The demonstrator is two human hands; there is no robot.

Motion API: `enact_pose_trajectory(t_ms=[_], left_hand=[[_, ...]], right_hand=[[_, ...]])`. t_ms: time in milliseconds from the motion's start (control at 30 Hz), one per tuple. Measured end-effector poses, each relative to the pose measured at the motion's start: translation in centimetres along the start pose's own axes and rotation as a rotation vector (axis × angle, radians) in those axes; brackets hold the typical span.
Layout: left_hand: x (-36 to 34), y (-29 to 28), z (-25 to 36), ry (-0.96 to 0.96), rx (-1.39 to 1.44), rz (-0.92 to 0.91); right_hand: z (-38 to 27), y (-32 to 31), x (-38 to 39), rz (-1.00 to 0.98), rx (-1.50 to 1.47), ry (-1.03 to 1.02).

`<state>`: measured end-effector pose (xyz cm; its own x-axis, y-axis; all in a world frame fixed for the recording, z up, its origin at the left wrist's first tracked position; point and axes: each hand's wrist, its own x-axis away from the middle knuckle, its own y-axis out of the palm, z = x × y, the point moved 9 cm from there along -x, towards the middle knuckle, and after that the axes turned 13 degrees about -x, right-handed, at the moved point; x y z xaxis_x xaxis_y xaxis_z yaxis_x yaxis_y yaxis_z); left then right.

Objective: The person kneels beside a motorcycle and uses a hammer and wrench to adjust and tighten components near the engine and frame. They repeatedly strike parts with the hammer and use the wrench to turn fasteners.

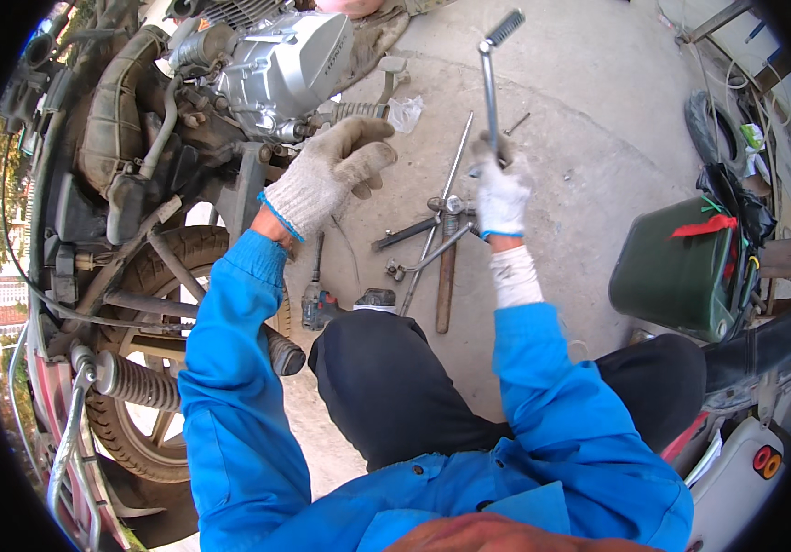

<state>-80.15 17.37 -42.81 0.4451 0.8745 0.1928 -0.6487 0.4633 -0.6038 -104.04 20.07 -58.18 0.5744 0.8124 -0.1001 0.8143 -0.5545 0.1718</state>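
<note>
In my right hand [503, 195], gloved in white, is a chrome kick-start lever [489, 92], held upright with its ribbed pedal at the top. The glove hides its lower end. My left hand [326, 175], in a dirty knit glove, hovers with curved fingers by the engine and grips nothing. Just beyond it are the silver engine cover [290, 69] of a motorcycle and a ribbed rubber footpeg [359, 112]. On the concrete below my right hand lie a wooden-handled hammer [447, 285], a long metal rod [456, 166] and a bent metal lever [437, 258].
A cordless drill [322, 302] stands near my left knee. The motorcycle's rear wheel [129, 432] and shock spring [143, 384] are at left. At right are a dark green container [667, 267], a black tyre [716, 133] and a white panel with round lights [731, 483]. A small bolt [518, 123] lies on the floor.
</note>
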Motion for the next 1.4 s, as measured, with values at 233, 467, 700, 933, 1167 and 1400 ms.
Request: enact_pose_trajectory(t_ms=[233,467,700,933,1167,1400], left_hand=[[2.7,-5.1,1.9,0.117,0.215,0.495],[5.7,-10.9,-1.6,0.035,0.307,0.858],[6.3,-10.9,-0.5,0.212,0.318,0.820],[6.3,-12.2,-1.3,0.329,0.379,0.738],[7.4,-13.4,-2.3,0.268,0.337,0.932],[7.4,-13.4,-2.8,0.194,0.336,1.047]], right_hand=[[-12.2,9.6,7.8,-0.204,0.195,-0.660],[-7.9,11.4,8.7,-0.205,-0.014,-0.271],[-0.6,16.5,11.2,-0.588,-0.894,0.577],[0.6,18.0,12.4,-0.555,-1.129,0.713],[1.0,19.6,12.6,-0.470,-1.366,0.744],[1.7,20.6,11.7,-0.417,-1.677,0.862]])
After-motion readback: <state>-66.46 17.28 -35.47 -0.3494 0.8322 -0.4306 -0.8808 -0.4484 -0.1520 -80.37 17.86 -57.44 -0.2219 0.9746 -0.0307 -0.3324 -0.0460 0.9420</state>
